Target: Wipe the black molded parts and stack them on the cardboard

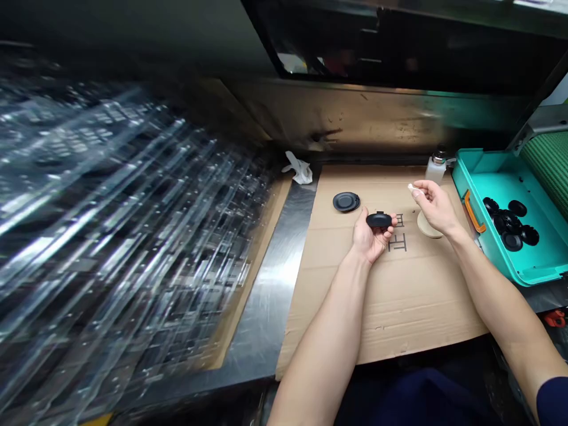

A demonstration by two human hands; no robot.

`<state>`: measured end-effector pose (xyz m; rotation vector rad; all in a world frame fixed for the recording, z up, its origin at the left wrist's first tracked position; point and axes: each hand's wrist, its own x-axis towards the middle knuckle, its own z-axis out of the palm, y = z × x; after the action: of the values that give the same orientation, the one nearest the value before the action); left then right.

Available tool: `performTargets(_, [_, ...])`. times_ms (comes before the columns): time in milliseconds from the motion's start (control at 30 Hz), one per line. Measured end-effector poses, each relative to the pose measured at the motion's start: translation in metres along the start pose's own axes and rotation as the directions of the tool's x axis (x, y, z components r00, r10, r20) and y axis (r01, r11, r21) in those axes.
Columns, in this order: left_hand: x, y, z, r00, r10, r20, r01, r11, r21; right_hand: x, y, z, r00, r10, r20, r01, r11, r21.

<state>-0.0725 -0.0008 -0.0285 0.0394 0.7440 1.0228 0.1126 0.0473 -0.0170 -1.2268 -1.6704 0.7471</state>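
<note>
My left hand [371, 238] is closed round a black oval case [378, 220] above the cardboard sheet [337, 284]. To its right, my right hand [433, 204] pinches a small white cloth [413, 188] between thumb and fingers. A second black oval piece [346, 202] lies on the cardboard, left of and beyond my left hand. Partly under my right hand is a round beige disc [428, 226]. The two hands are apart.
A teal bin [545, 236] with several black round parts [510, 222] stands at the right. Behind my right hand is a bottle [436, 167]. Crumpled white cloth [300, 170] lies at the cardboard's back left. Many clear plastic-like pieces [133, 225] fill the left side, blurred.
</note>
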Motion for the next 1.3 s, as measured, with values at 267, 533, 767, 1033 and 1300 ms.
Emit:
performTargets(267, [0.004, -0.019, 0.007, 0.996, 0.046, -0.07, -0.023, 0.952, 0.306, -0.041, -0.001, -0.004, 0.992, 0.03, 0.123, -0.012, 0.99, -0.142])
performTargets(533, [0.01, -0.031, 0.003, 0.994, 0.111, -0.018, -0.089, 0.874, 0.478, -0.041, 0.01, 0.014, 0.96, -0.081, 0.268, 0.163, 0.941, -0.298])
performTargets(767, [0.015, -0.05, -0.001, 0.953, 0.302, 0.029, -0.232, 0.666, 0.709, -0.045, -0.002, 0.004, 0.941, 0.039, 0.337, 0.171, 0.804, -0.57])
performTargets(1033, [0.019, -0.057, -0.009, 0.926, 0.374, 0.045, -0.278, 0.597, 0.752, -0.047, -0.007, 0.001, 0.935, 0.006, 0.355, 0.211, 0.794, -0.57])
performTargets(1300, [0.02, -0.06, -0.009, 0.911, 0.41, 0.036, -0.284, 0.564, 0.775, -0.048, -0.009, 0.005, 0.939, 0.015, 0.343, 0.199, 0.79, -0.579])
